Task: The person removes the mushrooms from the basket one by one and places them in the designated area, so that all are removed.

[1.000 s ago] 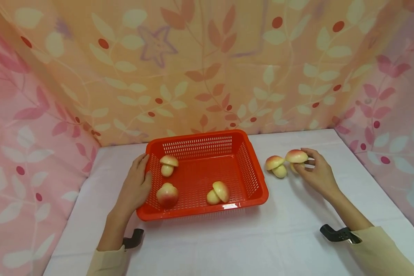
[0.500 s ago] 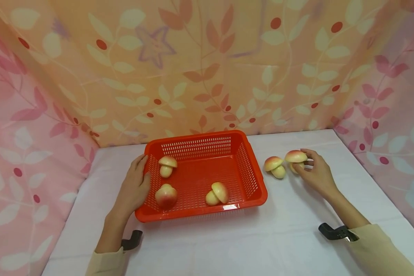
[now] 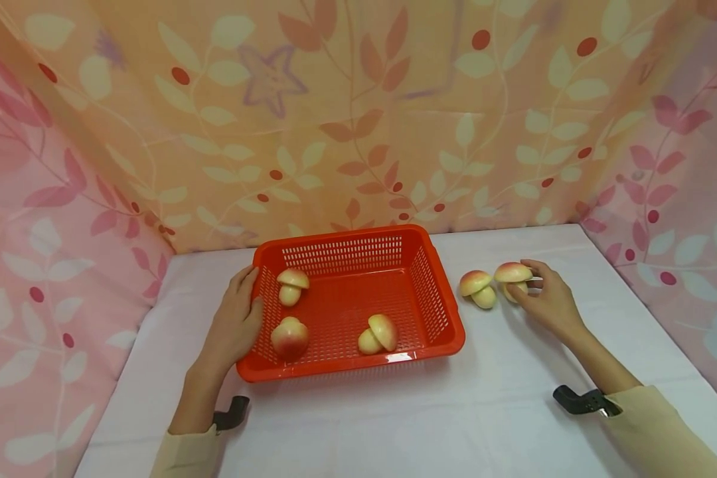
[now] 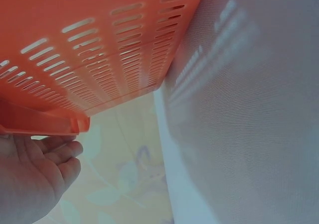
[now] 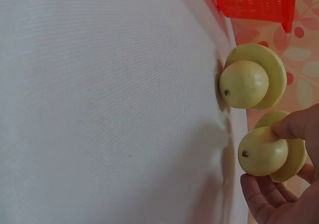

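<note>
- A person's right hand pinches a toy mushroom by stem and cap at about 3 o'clock from the orange basket on a white-covered table; the wrist view shows thumb and fingers curled round the pale stem.
- A second loose mushroom lies just beside the held one, on its 9 o'clock side, between it and the basket; the two look close but apart.
- The left hand rests against the basket's 9 o'clock wall, fingers straight along the rim and thumb over its edge, a steadying touch rather than a clasp.
- Inside the basket sit three pieces: a mushroom at 10 o'clock, a round peach-like fruit at 8 o'clock, and a tipped mushroom near 6 o'clock.
- Judged from this grasp, a clean lift would go straight up before any sideways travel, so the neighbour is not knocked.
- A firm pinch low on the stem seems wise; the smooth cap may roll in the fingers.
- Bracing the basket wall should keep the light plastic from sliding.
</note>
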A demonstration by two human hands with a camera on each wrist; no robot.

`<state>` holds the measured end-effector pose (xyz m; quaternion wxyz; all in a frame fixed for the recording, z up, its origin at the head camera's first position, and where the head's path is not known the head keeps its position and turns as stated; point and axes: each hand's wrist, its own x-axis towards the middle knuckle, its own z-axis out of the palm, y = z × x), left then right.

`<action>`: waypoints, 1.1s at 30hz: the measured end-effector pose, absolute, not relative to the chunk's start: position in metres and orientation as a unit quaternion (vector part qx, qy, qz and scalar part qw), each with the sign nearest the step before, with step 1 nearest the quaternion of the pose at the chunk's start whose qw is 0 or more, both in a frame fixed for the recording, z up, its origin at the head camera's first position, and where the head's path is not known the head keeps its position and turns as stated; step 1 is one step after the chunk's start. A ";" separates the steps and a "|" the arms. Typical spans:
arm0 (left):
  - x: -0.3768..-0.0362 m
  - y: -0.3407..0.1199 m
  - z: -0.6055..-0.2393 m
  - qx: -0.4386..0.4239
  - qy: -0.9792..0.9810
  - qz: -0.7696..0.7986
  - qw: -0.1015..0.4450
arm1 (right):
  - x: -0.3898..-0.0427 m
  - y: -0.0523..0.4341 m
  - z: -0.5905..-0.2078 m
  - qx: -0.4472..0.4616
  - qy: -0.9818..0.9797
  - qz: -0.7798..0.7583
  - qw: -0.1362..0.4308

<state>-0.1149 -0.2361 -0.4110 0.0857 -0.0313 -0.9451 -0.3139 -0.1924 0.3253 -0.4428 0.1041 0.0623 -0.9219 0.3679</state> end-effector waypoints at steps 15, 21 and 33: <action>-0.113 -0.236 -0.411 -0.030 -0.945 -0.314 0.090 | -0.193 0.327 -0.444 0.056 -0.929 0.358 0.071; -0.114 -0.237 -0.410 -0.025 -0.944 -0.316 0.087 | -0.194 0.328 -0.445 0.056 -0.931 0.356 0.063; -0.114 -0.235 -0.411 -0.032 -0.945 -0.313 0.092 | -0.193 0.329 -0.444 0.055 -0.938 0.340 0.031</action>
